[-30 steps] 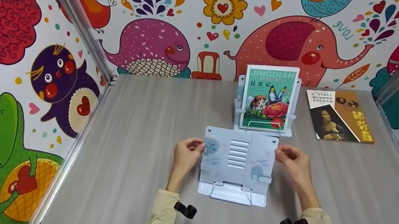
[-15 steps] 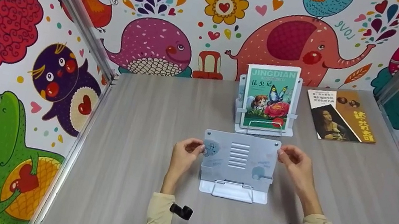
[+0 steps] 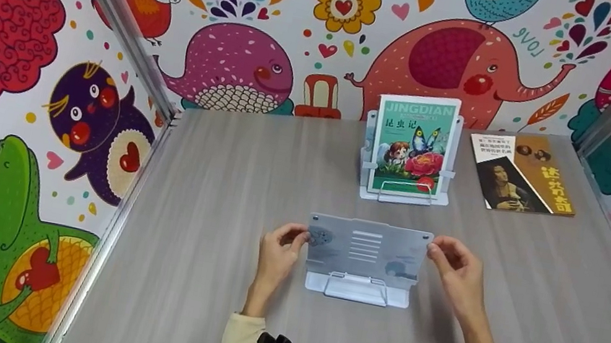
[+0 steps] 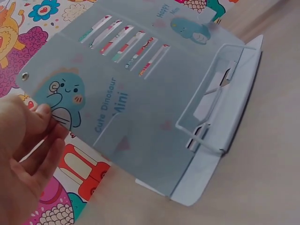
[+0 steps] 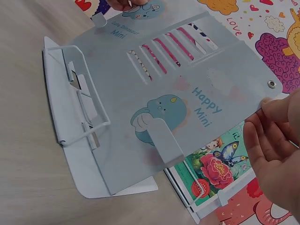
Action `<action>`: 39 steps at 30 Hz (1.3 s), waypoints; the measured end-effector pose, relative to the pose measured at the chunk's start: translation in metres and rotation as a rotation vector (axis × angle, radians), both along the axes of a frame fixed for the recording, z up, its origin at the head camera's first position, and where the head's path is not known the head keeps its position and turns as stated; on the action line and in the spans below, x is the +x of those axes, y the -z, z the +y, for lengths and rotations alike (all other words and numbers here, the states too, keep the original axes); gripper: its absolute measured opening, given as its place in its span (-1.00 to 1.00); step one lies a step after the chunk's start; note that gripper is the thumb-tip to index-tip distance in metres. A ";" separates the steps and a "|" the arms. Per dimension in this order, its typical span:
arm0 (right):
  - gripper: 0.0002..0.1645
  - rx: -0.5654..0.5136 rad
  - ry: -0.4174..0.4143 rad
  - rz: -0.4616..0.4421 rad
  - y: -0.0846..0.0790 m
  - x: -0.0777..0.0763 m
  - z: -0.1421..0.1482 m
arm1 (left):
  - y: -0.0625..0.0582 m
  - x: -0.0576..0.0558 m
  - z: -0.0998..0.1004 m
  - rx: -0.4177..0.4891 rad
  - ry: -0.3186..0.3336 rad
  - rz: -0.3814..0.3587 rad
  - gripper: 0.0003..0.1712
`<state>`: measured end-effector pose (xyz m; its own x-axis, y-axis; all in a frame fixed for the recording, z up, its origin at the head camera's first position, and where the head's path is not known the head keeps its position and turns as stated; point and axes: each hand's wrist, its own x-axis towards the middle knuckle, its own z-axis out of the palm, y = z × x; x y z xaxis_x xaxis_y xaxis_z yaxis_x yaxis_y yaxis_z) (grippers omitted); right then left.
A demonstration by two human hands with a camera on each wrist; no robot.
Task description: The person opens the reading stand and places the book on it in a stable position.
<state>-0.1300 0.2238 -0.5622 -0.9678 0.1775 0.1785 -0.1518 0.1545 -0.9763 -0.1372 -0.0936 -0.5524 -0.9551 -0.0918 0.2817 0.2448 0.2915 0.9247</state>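
We have the book stand [image 3: 363, 263] near mid-desk [image 3: 226, 195], this side of the second stand [image 3: 455, 147] with the green book [image 3: 412, 146]; brown book [image 3: 530, 180] lies flat off to the right. Left grip [image 3: 277, 258]: thumb and finger pinched in on the panel's left edge near the top corner, gap only the panel's thickness. Right grip [image 3: 461, 277]: same on the right edge, below the eyelet [image 5: 271, 84].

Handling, our read: light, stiff thin sheet, smooth enough to slip through a loose pinch; wire holder [image 5: 96, 89] is probably the easiest bit to bend. We'd take it by both side edges near the top corners, clear of the wire and the side clip [image 5: 165, 143].

Orientation: printed face toward us, base lip nearest us, panel tilted. In the head view its longer visible span runs left to right.
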 end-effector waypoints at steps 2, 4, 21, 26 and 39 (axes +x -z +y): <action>-0.83 -0.011 0.001 0.025 0.002 0.005 -0.001 | -0.001 0.004 0.000 -0.003 0.000 0.003 -0.92; -0.86 -0.015 0.000 0.051 0.004 0.009 -0.001 | 0.000 0.006 -0.001 -0.008 0.004 -0.003 -0.92; -0.90 -0.053 0.017 0.204 0.013 0.027 -0.006 | 0.001 0.016 -0.007 -0.014 0.045 0.027 -0.95; -0.91 -0.068 -0.005 0.229 0.014 0.028 -0.005 | 0.002 0.018 -0.008 -0.018 0.046 0.055 -0.95; -0.83 -0.016 -0.075 0.236 -0.006 0.018 0.007 | 0.028 0.011 -0.011 -0.060 -0.002 0.117 -0.91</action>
<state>-0.1116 0.2306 -0.5562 -0.9101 0.1118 0.3990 -0.3864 0.1189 -0.9146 -0.1259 -0.1046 -0.5805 -0.9151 -0.0730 0.3965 0.3496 0.3459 0.8707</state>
